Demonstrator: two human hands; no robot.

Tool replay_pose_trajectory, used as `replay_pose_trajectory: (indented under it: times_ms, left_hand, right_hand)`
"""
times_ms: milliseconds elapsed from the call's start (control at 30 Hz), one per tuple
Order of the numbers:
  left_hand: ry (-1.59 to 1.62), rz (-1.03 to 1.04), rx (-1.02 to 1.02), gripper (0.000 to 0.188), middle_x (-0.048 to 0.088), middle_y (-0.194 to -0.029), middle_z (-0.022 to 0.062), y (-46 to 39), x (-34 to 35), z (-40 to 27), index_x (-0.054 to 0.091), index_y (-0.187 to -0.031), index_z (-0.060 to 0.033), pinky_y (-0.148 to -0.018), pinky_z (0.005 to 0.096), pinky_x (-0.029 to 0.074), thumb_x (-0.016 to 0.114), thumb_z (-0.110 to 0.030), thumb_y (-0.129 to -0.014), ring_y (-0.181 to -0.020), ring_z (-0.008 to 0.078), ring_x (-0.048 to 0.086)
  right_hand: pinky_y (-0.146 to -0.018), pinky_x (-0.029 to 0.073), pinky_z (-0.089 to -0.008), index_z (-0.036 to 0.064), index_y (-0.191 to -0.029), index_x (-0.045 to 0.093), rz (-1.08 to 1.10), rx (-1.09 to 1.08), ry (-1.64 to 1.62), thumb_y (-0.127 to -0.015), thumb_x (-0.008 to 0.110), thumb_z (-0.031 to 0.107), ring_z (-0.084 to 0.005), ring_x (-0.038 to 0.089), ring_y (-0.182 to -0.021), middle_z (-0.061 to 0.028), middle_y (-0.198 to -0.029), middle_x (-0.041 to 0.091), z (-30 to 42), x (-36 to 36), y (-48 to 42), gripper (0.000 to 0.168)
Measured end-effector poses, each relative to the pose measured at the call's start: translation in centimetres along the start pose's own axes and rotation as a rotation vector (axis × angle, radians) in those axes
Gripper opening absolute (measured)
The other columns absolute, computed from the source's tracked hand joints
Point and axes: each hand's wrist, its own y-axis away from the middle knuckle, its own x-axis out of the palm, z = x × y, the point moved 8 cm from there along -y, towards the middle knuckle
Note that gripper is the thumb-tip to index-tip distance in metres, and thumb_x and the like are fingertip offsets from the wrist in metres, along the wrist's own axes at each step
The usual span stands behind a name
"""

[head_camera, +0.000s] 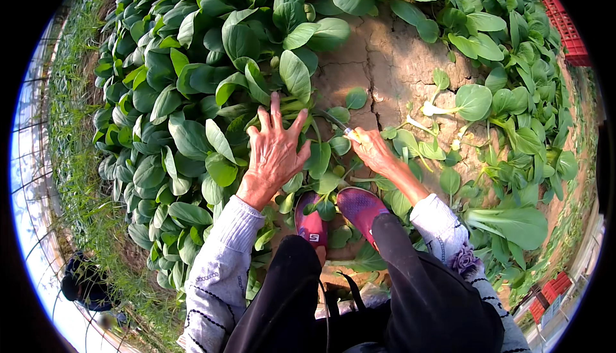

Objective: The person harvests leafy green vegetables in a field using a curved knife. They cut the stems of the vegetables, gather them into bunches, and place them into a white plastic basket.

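My left hand (276, 148) reaches over the edge of a dense stand of bok choy (187, 134). Its fingers are spread, with the fingertips against the pale stalks of a bok choy plant (293, 105). Just right of it, my right hand (373, 148) grips the light-coloured handle of a small knife (352, 134). The thin metal blade points up and left toward the base of that plant, its tip hidden by stalks and leaves. Loose green leaves (317, 159) lie on the ground below both hands.
Cracked bare soil (385, 64) lies beyond the knife. Cut bok choy (510, 223) and trimmed leaves (474, 103) are at the right. My shoes (361, 211) are close below my hands. Red crates (560, 16) stand at the right edge. Another person (84, 283) is at lower left.
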Motion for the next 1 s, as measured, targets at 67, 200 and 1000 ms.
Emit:
replay_pose_trajectory:
  times_ms: [67,200,1000]
  left_hand:
    - [-0.077,0.004,-0.002,0.051,0.036,-0.134,0.0199,-0.2,-0.3,-0.9,0.056,-0.114,-0.0097,-0.077,0.0468,0.043,0.060,-0.044,-0.077,-0.118,0.0387,0.037]
    - [-0.447,0.045,0.148,0.054,0.043,-0.130,0.0177,0.2,-2.3,-5.3,0.056,-0.110,0.0022,-0.093,0.0482,0.035,0.060,-0.042,-0.077,-0.127,0.0357,0.031]
    - [-0.168,0.104,-0.066,0.076,0.055,-0.094,0.0138,-0.7,3.5,-0.6,0.047,-0.114,0.0031,-0.078,0.0377,0.035,0.073,-0.045,-0.061,-0.094,0.0247,0.047]
  right_hand:
    - [-0.048,0.039,-0.0417,-0.002,-0.081,0.050,-0.070,-0.143,0.114,-0.084,0.057,0.011,-0.0346,0.050,-0.050,-0.0154,-0.056,0.051,0.9,-0.4,0.2,0.015]
    - [-0.048,0.039,-0.0417,-0.002,-0.075,0.046,-0.080,-0.102,0.116,-0.084,0.058,0.012,-0.0364,0.049,-0.051,-0.0176,-0.056,0.050,0.9,-1.4,0.4,0.021]
    - [-0.039,0.036,-0.0324,-0.003,-0.078,0.049,-0.069,-0.563,0.030,-0.090,0.053,0.025,-0.0185,0.047,-0.038,-0.0108,-0.052,0.044,5.9,-3.2,-3.8,0.030]
